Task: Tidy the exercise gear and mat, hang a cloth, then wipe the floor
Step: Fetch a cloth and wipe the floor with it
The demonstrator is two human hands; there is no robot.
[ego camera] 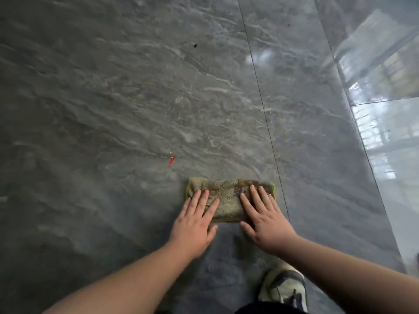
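Both hands, left (196, 219) and right (263, 219), press flat with straight fingers on the folded cloth (229, 198), spreading weight to wipe the floor (113, 98); a red scrap (171, 161) lies just beyond the cloth.

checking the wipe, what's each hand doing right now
Left hand: open, fingers flat, pressing the cloth.
Right hand: open, fingers flat, pressing the same cloth.
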